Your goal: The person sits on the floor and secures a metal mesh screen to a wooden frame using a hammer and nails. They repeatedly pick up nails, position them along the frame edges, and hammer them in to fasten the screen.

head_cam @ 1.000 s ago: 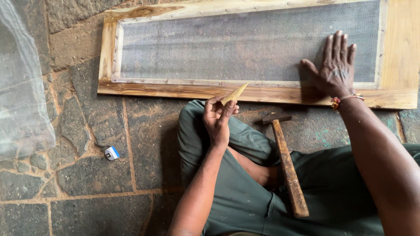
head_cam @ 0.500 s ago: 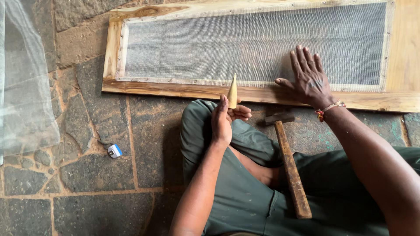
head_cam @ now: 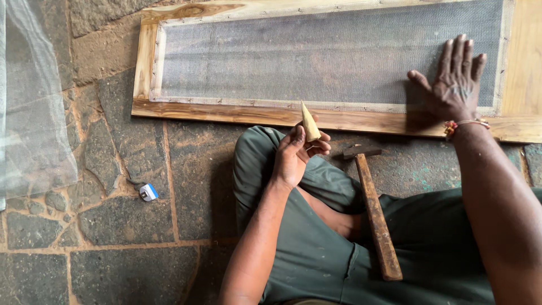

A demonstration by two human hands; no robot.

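Observation:
My left hand (head_cam: 299,151) is closed around a small pointed wooden wedge (head_cam: 309,122), its tip pointing up, just in front of the near rail of a wooden frame (head_cam: 226,113). My right hand (head_cam: 453,82) lies flat with fingers spread on the grey wire mesh (head_cam: 316,53) stretched across the frame, near its right end. A hammer (head_cam: 374,212) with a wooden handle rests across my lap, head toward the frame, between my two arms. I sit on the stone floor in green trousers (head_cam: 327,248).
The floor is rough stone paving (head_cam: 113,226). A small white and blue object (head_cam: 148,192) lies on it to the left of my knee. A loose sheet of translucent mesh (head_cam: 28,113) hangs at the left edge.
My right hand slid along the mesh and now lies flat near the frame's right end. My left hand turned the wedge from slanted to upright and stayed near the frame's near rail.

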